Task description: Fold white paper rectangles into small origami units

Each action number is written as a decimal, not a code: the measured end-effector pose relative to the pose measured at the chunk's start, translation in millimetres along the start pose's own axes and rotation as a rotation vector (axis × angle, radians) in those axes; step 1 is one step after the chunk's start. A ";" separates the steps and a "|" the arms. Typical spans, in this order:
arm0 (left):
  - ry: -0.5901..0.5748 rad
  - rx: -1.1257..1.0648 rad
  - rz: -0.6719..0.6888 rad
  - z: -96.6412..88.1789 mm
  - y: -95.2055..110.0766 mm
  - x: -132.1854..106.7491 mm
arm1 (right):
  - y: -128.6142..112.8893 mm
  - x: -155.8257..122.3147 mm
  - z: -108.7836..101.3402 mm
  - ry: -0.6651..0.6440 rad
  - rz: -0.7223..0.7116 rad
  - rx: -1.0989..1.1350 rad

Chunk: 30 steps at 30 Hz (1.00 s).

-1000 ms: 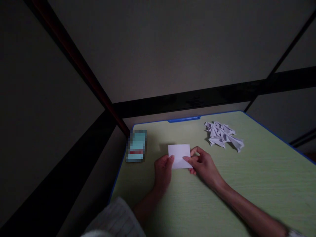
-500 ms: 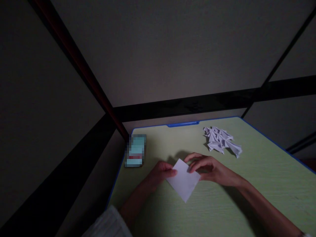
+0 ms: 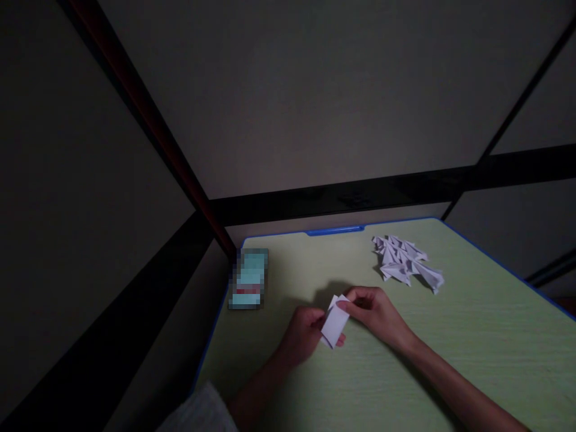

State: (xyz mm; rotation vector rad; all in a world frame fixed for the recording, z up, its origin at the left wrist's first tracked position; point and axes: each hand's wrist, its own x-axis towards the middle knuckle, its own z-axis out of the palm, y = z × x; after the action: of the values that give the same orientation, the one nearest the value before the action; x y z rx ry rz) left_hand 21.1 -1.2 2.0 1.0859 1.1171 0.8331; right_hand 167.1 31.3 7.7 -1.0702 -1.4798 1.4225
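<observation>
A small white sheet of paper [image 3: 335,321], folded narrow, is held just above the green table [image 3: 472,336]. My left hand [image 3: 306,333] grips its lower left edge with closed fingers. My right hand [image 3: 375,312] pinches its upper right edge with thumb and fingers. Both hands meet over the table's middle.
A pile of several folded white paper pieces [image 3: 405,259] lies at the back right of the table. A phone with a blurred screen [image 3: 249,279] lies near the left edge. The table has a blue rim [image 3: 335,230]. Dark walls and beams stand behind.
The flat rectangle of paper was turned to a diamond, and now it is folded narrower between both hands. The hands have drawn closer together.
</observation>
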 end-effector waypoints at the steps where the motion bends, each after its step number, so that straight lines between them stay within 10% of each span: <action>1: -0.009 -0.025 -0.014 0.1 -0.2 0.6 | -0.8 -0.4 -0.4 -0.008 -0.004 -0.007; 18: -0.011 -0.070 -0.022 5.5 -3.7 1.3 | -8.3 -13.7 5.7 0.141 -0.259 -0.576; 30: -0.056 -0.084 -0.039 6.6 -3.6 -0.3 | -7.6 -12.4 6.8 0.150 -0.222 -0.514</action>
State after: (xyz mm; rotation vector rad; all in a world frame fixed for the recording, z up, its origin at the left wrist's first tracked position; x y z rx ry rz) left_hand 27.4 -4.1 -0.9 1.0087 1.0445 0.8067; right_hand 164.2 17.3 15.1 -1.2368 -1.8373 0.8048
